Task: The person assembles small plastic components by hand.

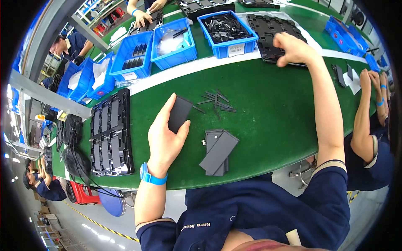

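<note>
My left hand (pixel 164 138) is closed around the edges of a dark grey flat rectangular block (pixel 181 113), tilted above the green table. Just right of it lies a loose scatter of thin black strips (pixel 217 100). Nearer to me, several similar grey rectangular blocks (pixel 220 152) lie crossed in a small pile. My right arm stretches far forward, and my right hand (pixel 293 50) is over a black moulded tray (pixel 268 31) at the back right. Its fingers are bent, the thumb stands apart from them, and nothing shows between.
At the left stands a black tray (pixel 111 134) with grey blocks in its slots, beside black cables (pixel 75 146). Blue bins line the back, one (pixel 228 29) full of black strips, another (pixel 133 56) with black pieces. Co-workers sit around; one's arms (pixel 364 108) rest at the right.
</note>
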A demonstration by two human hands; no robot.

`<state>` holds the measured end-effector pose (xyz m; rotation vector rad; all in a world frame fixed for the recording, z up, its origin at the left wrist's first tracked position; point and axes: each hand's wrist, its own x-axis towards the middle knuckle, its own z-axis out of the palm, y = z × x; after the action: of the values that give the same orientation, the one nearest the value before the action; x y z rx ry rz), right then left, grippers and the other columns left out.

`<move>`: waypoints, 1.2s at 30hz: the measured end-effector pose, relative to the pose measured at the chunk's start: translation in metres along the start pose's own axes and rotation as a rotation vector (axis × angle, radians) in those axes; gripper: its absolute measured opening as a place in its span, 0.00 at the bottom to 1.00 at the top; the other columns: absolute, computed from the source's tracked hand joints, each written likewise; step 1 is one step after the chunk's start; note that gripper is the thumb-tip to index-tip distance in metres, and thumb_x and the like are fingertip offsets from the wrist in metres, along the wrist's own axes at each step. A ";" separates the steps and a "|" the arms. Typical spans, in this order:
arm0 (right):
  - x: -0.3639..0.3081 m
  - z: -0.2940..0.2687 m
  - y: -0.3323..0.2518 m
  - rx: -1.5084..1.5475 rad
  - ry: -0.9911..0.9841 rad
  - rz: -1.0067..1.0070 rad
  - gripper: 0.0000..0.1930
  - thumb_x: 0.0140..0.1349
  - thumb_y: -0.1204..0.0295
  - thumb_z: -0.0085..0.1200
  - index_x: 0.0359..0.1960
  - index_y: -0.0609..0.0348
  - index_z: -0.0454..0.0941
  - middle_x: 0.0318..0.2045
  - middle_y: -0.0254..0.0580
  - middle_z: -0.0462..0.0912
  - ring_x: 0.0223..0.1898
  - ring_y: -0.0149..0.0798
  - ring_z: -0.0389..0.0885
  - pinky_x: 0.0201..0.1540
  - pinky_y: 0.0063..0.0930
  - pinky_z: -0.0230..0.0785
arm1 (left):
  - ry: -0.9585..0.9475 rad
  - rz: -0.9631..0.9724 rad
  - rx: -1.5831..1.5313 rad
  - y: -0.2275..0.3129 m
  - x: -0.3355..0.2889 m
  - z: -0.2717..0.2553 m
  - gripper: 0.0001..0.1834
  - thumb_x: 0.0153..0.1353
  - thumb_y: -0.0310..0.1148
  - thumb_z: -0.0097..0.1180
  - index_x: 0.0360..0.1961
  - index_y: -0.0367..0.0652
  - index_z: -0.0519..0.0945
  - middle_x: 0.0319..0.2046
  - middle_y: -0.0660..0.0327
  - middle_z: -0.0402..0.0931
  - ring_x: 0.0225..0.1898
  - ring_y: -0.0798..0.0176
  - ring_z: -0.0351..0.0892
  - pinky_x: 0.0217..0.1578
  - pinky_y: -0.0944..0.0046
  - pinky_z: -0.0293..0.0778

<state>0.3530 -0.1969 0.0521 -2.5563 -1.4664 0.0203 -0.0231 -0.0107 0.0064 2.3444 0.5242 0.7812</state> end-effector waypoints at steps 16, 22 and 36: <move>0.000 -0.031 0.032 0.206 0.159 -0.012 0.16 0.44 0.79 0.65 0.38 0.65 0.80 0.26 0.36 0.79 0.30 0.30 0.76 0.37 0.24 0.71 | 0.010 -0.003 0.034 0.006 -0.003 -0.006 0.36 0.47 0.24 0.66 0.61 0.47 0.70 0.49 0.50 0.77 0.47 0.50 0.80 0.46 0.60 0.77; -0.002 -0.038 0.022 0.322 0.056 0.008 0.13 0.45 0.79 0.66 0.35 0.67 0.79 0.26 0.35 0.82 0.29 0.27 0.77 0.36 0.22 0.71 | 0.029 0.038 0.076 0.004 -0.003 -0.007 0.36 0.47 0.23 0.66 0.61 0.47 0.70 0.49 0.51 0.77 0.47 0.50 0.80 0.46 0.60 0.77; 0.001 -0.038 0.043 0.160 0.187 -0.088 0.12 0.49 0.77 0.63 0.36 0.65 0.77 0.29 0.38 0.80 0.31 0.30 0.77 0.37 0.25 0.72 | 0.020 0.008 0.094 0.003 -0.002 -0.010 0.36 0.48 0.24 0.65 0.62 0.47 0.70 0.50 0.51 0.77 0.48 0.51 0.80 0.48 0.60 0.76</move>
<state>0.3945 -0.2236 0.0816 -2.2975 -1.4422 -0.1072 -0.0308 -0.0098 0.0143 2.4290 0.5717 0.8007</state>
